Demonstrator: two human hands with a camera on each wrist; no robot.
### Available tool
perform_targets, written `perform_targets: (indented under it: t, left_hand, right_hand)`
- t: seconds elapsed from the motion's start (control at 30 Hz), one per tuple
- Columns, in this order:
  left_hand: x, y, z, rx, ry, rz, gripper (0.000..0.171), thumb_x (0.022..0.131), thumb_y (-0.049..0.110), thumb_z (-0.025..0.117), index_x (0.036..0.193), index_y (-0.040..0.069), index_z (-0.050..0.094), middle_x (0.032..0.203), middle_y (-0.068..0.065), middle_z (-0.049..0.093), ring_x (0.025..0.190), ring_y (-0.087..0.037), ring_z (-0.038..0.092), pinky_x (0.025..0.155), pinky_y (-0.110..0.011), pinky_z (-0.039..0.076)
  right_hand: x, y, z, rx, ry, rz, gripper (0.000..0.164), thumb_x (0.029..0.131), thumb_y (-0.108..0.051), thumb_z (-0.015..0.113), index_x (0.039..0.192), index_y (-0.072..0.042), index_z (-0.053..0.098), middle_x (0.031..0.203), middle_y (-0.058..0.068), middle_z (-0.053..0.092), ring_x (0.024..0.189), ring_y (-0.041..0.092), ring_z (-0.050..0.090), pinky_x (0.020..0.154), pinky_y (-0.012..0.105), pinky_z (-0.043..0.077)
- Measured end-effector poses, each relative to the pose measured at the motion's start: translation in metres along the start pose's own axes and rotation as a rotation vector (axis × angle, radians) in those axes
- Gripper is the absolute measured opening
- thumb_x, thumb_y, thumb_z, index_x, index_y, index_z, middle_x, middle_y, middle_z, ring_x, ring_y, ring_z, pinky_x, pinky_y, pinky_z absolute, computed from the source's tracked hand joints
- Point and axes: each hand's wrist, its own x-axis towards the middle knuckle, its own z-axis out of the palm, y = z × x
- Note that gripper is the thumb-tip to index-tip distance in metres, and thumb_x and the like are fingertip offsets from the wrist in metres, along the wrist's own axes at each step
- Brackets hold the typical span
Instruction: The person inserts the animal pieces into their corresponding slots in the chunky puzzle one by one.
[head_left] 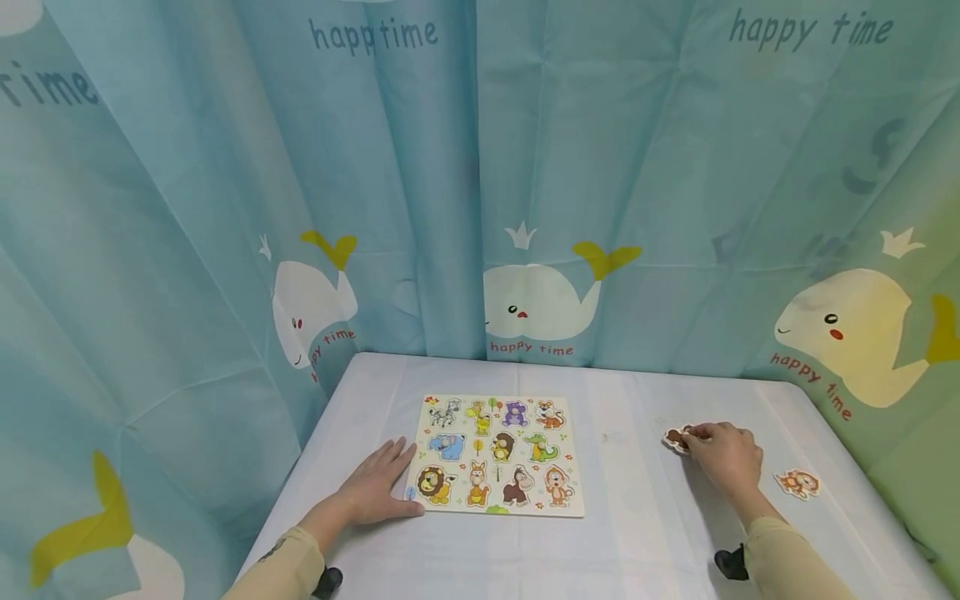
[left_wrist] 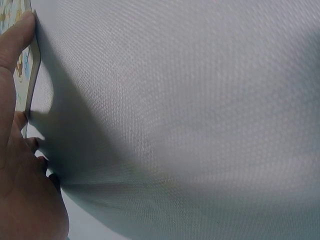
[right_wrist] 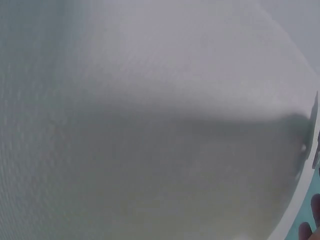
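Note:
A wooden animal puzzle board [head_left: 483, 509] lies on the table left of centre, showing zebra, giraffe, elephant, lion and other animal pictures. My left hand [head_left: 375, 487] rests at its left side, thumb at the near corner and fingers along the edge. The left wrist view shows this hand [left_wrist: 22, 185] beside the board's edge [left_wrist: 35, 75]. Further right, my right hand [head_left: 726, 457] pinches a brown animal puzzle piece [head_left: 674, 439] with a white border, partly covered by the fingers. Only a bit of the right hand's fingers [right_wrist: 316, 210] shows in the right wrist view.
An orange-brown monkey puzzle piece [head_left: 798, 483] lies to the right of my right hand. A white cloth [head_left: 630, 533] covers the table. Blue curtains [head_left: 420, 183] with whale prints hang behind the table and at its left; a greener part hangs at the right.

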Motion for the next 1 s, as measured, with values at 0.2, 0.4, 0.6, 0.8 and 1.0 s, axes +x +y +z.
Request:
perform_targets:
  t: [0.2,0.4,0.6,0.8,1.0]
  left_hand:
    - [-0.001,0.001,-0.001,-0.009,0.001,0.006,0.110,0.078,0.068,0.077,0.161,0.010,0.034,0.168,-0.015,0.023,0.154,-0.039,0.016,0.123,-0.060,0.020]
    - [-0.002,0.002,-0.001,-0.002,0.008,0.004,0.110,0.077,0.068,0.077,0.161,0.010,0.034,0.168,-0.015,0.024,0.154,-0.039,0.017,0.122,-0.060,0.021]
    - [0.000,0.002,0.000,0.006,0.011,-0.001,0.110,0.077,0.068,0.076,0.161,0.011,0.034,0.168,-0.014,0.024,0.154,-0.038,0.017,0.122,-0.060,0.021]
    - [-0.002,0.002,-0.001,0.001,0.011,0.008,0.110,0.077,0.068,0.077,0.161,0.010,0.034,0.167,-0.015,0.024,0.154,-0.039,0.018,0.122,-0.060,0.022]
    - [-0.002,0.002,-0.001,-0.001,0.011,0.012,0.110,0.078,0.068,0.077,0.161,0.010,0.034,0.167,-0.015,0.024,0.154,-0.039,0.018,0.122,-0.060,0.021]
  right_hand:
    - [-0.002,-0.013,0.001,0.006,0.027,-0.066,0.028,0.096,-0.024,0.067,0.102,0.002,0.075,0.115,0.030,0.063,0.110,0.052,0.047,0.086,0.066,0.036]
    - [-0.004,-0.031,0.004,0.019,0.054,-0.156,0.025,0.095,-0.023,0.070,0.101,0.001,0.077,0.114,0.029,0.064,0.111,0.053,0.049,0.087,0.068,0.037]
    - [-0.008,-0.049,0.008,0.029,0.066,-0.229,0.023,0.094,-0.023,0.072,0.100,-0.002,0.079,0.112,0.026,0.067,0.112,0.052,0.051,0.089,0.069,0.039]
    - [-0.009,-0.068,0.014,0.060,0.074,-0.292,0.018,0.092,-0.022,0.076,0.096,-0.005,0.080,0.108,0.020,0.070,0.113,0.049,0.052,0.089,0.068,0.040]
    - [-0.015,-0.092,0.022,0.089,0.065,-0.349,0.013,0.089,-0.021,0.079,0.091,-0.008,0.081,0.104,0.015,0.071,0.108,0.043,0.054,0.086,0.062,0.042]
